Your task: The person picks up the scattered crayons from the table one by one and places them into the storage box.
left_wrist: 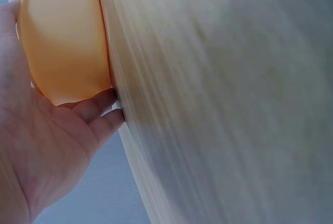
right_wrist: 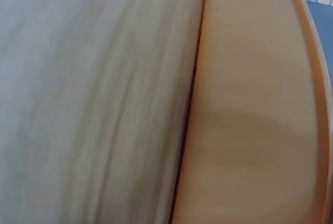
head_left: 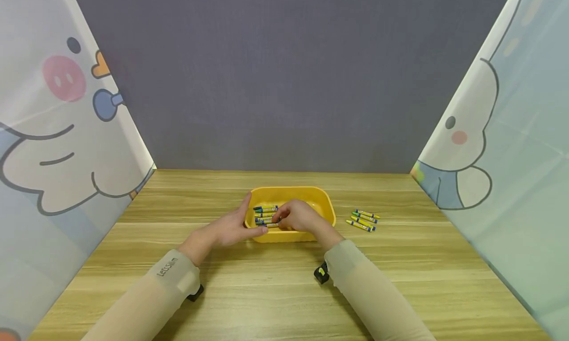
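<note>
A yellow rectangular tray [head_left: 317, 236] stands on the table in the head view. My left hand [head_left: 228, 227] grips its left end, with the thumb over the front rim. The left wrist view shows the fingers of this hand [left_wrist: 57, 135] against the tray's outer end wall [left_wrist: 67, 41]. Several crayons [head_left: 266, 209] lie side by side in the tray's left part. My right hand [head_left: 302, 216] reaches in over the front rim and pinches the right end of a front crayon [head_left: 270, 225]; its fingertips are partly hidden. The right wrist view shows the tray's outer front wall [right_wrist: 255, 99].
Several more crayons [head_left: 362, 222] with yellow wrappers lie on the wooden table [head_left: 258, 291] to the right of the tray. A dark grey panel [head_left: 284, 84] rises behind the table. Cartoon-printed sheets [head_left: 66, 133] hang at both sides.
</note>
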### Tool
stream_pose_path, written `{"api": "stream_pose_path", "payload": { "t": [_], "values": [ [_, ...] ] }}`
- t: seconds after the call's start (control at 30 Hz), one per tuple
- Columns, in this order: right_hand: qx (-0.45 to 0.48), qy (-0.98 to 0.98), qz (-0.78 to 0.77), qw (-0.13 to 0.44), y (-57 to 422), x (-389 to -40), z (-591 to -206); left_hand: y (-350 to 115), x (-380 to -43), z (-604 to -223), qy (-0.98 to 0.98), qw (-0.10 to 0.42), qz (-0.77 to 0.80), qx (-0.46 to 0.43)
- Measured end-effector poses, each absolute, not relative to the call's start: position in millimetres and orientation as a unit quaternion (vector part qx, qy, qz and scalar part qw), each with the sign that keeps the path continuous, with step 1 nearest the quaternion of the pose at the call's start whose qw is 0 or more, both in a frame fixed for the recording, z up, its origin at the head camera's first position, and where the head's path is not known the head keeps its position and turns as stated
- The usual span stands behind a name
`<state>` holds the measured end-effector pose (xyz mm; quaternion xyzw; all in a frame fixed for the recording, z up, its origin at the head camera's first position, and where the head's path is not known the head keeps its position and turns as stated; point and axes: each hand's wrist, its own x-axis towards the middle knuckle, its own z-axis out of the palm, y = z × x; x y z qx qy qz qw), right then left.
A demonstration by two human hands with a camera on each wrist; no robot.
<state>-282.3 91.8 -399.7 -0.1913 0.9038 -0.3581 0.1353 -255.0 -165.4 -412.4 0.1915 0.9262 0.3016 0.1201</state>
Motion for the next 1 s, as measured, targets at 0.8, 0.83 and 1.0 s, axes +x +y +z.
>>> {"api": "stream_pose_path", "payload": {
  "t": [0.8, 0.83, 1.0],
  "values": [
    [-0.162, 0.898, -0.409, 0.016, 254.2, -293.6, -370.0, -164.8, -252.5, -411.9, 0.925, 0.128, 0.305, 0.187],
    [-0.154, 0.901, -0.405, 0.021, 264.0, -294.0, -371.7, -164.6, -252.5, -411.8, 0.926, 0.129, 0.304, 0.184],
    [-0.143, 0.919, -0.365, 0.031, 306.8, -296.3, -384.0, -164.9, -251.9, -412.0, 0.927, 0.131, 0.304, 0.178]
  ]
}}
